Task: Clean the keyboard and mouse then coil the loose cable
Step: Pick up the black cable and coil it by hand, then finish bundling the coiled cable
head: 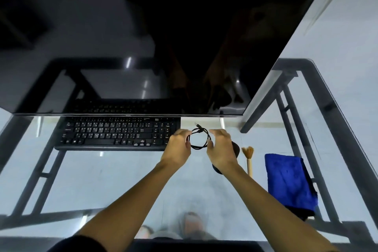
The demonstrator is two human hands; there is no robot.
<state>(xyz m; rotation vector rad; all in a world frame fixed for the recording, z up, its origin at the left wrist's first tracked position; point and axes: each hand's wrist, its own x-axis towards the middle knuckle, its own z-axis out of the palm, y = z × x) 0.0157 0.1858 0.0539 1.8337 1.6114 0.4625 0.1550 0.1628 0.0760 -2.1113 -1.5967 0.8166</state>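
So left grip and right grip each pinch the thin black coiled cable, just right of the black keyboard over the glass counter. Loosen either, loops probably spring apart.

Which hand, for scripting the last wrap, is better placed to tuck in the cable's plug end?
Left, probably: the left hand lies nearest the plug end of the cable, while the right hand grips the loop's other side.
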